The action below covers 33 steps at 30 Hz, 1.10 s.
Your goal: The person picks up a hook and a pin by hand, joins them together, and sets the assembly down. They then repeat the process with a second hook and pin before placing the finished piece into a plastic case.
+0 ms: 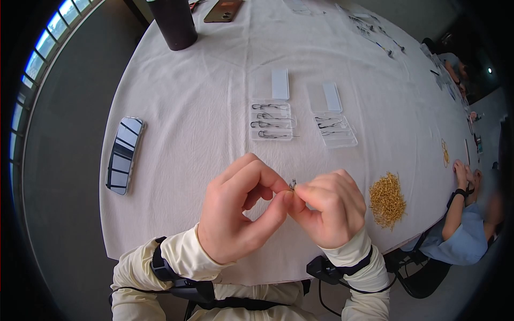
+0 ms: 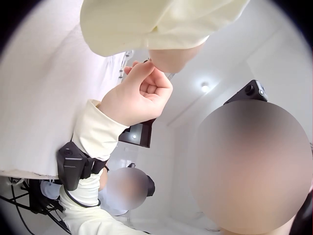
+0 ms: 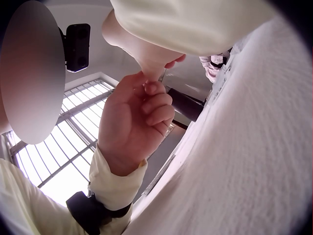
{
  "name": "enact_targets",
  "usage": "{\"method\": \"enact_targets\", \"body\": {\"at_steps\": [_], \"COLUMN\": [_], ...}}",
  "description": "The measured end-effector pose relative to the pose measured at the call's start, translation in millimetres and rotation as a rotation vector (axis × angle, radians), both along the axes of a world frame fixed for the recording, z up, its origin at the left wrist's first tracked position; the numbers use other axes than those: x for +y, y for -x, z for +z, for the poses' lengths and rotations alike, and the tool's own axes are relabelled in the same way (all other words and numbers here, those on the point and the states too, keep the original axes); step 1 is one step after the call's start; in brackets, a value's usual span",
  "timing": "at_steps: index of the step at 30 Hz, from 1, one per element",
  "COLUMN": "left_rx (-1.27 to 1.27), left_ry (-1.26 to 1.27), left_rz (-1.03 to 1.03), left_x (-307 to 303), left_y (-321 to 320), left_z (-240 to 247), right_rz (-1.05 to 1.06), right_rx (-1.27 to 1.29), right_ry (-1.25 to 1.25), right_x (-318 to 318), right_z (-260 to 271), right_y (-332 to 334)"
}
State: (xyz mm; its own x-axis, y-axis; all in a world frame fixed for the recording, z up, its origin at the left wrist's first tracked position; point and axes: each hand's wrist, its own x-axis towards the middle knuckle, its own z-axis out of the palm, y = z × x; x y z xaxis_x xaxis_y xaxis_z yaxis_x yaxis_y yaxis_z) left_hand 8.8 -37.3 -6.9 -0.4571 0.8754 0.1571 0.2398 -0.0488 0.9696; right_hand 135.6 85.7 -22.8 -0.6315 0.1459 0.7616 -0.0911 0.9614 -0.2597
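Observation:
Above the near part of the table, my left hand (image 1: 238, 206) and right hand (image 1: 334, 206) meet at the fingertips. Between them is a small dark metal piece (image 1: 292, 184), pinched by thumb and forefinger on each side; the fingers cover most of it, and I cannot tell its exact kind. Beyond the hands lies an open clear plastic box (image 1: 272, 140) with dark fish hooks (image 1: 273, 124) in its compartments. To its right is a second open clear box (image 1: 342, 143), holding fewer hooks. A pile of small gold-coloured metal pieces (image 1: 388, 200) lies right of my right hand.
A phone (image 1: 125, 155) lies at the left table edge. At the back stand a dark cup (image 1: 174, 27) and another phone (image 1: 223, 10). Dark thin items (image 1: 372, 29) are spread at the far right. Another person (image 1: 455, 235) sits at the right edge, near yellow bands (image 1: 445, 153).

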Motion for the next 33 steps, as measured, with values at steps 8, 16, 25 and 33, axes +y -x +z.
{"method": "enact_targets", "body": {"at_steps": [8,16,25,33], "left_rx": [-0.095,-0.447,-0.520,-0.473], "left_ry": [0.032,0.020,0.044,0.002], "left_rz": [-0.018,-0.038,-0.063,-0.052], "left_x": [-4.3,-5.5,-5.7,-4.0], "left_y": [0.5,0.1,1.1,1.5], "left_z": [-0.5,-3.3,1.0,-1.7], "right_rz": [-0.022,-0.045,-0.065,-0.074], "right_rx": [0.021,-0.010,-0.030,-0.033], "right_ry": [-0.110,-0.159,-0.206,-0.250], "right_x": [-1.2,-4.2,-5.0,-4.3], "right_z": [0.0,1.8,4.4,5.1], "right_y": [-1.7,-4.8,-6.8,-6.7]}}
